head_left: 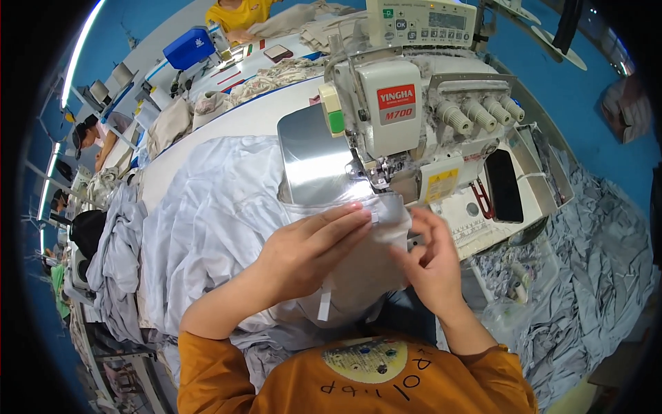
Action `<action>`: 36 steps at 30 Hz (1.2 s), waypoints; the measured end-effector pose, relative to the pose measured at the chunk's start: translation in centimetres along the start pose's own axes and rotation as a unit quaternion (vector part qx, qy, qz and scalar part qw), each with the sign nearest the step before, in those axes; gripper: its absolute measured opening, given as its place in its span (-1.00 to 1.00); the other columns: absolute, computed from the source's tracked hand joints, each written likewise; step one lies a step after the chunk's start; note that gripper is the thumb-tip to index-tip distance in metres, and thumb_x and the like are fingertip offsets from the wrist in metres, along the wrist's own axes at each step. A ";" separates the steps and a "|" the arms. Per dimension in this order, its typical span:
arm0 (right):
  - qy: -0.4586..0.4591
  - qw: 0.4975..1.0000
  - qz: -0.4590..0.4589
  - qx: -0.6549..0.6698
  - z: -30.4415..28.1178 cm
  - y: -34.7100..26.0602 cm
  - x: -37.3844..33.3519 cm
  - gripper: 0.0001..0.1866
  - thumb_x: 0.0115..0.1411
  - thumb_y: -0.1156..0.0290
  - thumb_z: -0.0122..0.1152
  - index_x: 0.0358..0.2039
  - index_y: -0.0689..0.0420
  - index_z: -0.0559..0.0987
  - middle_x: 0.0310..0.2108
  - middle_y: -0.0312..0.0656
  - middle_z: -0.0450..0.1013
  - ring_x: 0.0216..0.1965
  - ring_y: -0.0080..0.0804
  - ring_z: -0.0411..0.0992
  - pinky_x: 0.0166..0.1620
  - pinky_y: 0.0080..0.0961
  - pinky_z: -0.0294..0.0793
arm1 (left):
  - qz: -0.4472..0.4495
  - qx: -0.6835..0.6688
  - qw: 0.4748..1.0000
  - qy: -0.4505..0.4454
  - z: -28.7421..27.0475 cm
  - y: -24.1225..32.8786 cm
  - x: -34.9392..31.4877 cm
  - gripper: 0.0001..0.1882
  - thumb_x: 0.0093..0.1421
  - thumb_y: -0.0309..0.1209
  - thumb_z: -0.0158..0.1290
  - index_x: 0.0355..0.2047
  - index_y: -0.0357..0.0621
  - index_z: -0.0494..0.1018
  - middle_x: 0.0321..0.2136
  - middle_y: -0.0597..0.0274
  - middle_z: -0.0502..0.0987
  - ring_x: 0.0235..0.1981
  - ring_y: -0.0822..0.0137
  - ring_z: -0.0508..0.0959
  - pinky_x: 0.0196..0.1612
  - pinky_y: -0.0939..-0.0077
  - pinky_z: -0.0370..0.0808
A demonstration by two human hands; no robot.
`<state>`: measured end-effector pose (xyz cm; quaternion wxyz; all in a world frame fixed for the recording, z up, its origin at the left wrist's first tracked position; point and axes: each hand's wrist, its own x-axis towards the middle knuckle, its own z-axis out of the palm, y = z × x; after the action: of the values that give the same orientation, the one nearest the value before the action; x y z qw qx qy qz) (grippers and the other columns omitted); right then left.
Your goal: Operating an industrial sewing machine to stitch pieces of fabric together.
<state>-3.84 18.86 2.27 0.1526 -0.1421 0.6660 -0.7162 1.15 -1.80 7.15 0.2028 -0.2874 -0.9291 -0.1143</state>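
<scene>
A pale grey-white garment (207,200) spreads across the sewing table, and its edge reaches the presser foot (379,181) of an overlock sewing machine (389,103). My left hand (310,248) is closed on this garment just in front of the foot, its fingers stretched together along the band; the thumb is hidden. By the fingertips shows a small white tag (374,217). My right hand (434,262) is at the cloth's right edge, with bent fingers and the thumb apart, nothing visible between them. A narrow white strip (324,303) hangs below my left hand.
A black phone (504,186) and red-handled thread snips (481,200) lie right of the needle area. Grey fabric (593,276) is heaped at the right, with more cloth (117,255) at the left. Another person in yellow (241,15) works behind the machine; another (103,134) sits far left.
</scene>
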 end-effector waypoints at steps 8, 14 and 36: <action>-0.101 0.985 0.126 0.055 -1.3 -0.3 0.5 -0.75 0.16 0.39 0.17 -0.21 0.26 0.47 -0.63 -0.36 0.43 -0.70 -0.73 0.34 -0.64 -0.79 0.30 | -0.024 0.021 1.000 0.000 0.3 0.7 1.4 -0.53 -0.14 -0.60 0.02 -0.11 -0.25 0.46 -0.06 0.16 0.44 -0.04 0.19 0.48 -0.06 0.42 0.50; -0.057 0.990 0.089 0.089 -0.9 0.1 0.8 -0.77 0.17 0.38 0.17 -0.22 0.25 0.49 -0.68 -0.39 0.41 -0.70 -0.73 0.34 -0.62 -0.80 0.31 | -0.012 0.037 0.999 0.009 0.7 0.3 1.7 -0.48 -0.17 -0.58 -0.01 -0.08 -0.26 0.42 -0.06 0.13 0.42 -0.04 0.18 0.48 -0.10 0.42 0.50; -0.060 0.974 0.130 0.176 -0.4 1.2 0.4 -0.76 0.16 0.31 0.20 -0.31 0.25 0.53 -0.56 -0.32 0.45 -0.64 -0.67 0.38 -0.56 -0.72 0.41 | -0.018 0.030 0.999 0.023 1.0 -0.4 1.7 -0.46 -0.20 -0.58 0.04 -0.08 -0.17 0.43 -0.14 0.21 0.42 -0.13 0.21 0.52 -0.25 0.44 0.55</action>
<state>-4.36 19.00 1.07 0.3068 -0.0685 0.5318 -0.7864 -0.67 -1.01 6.92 0.2304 -0.2622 -0.9321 -0.0969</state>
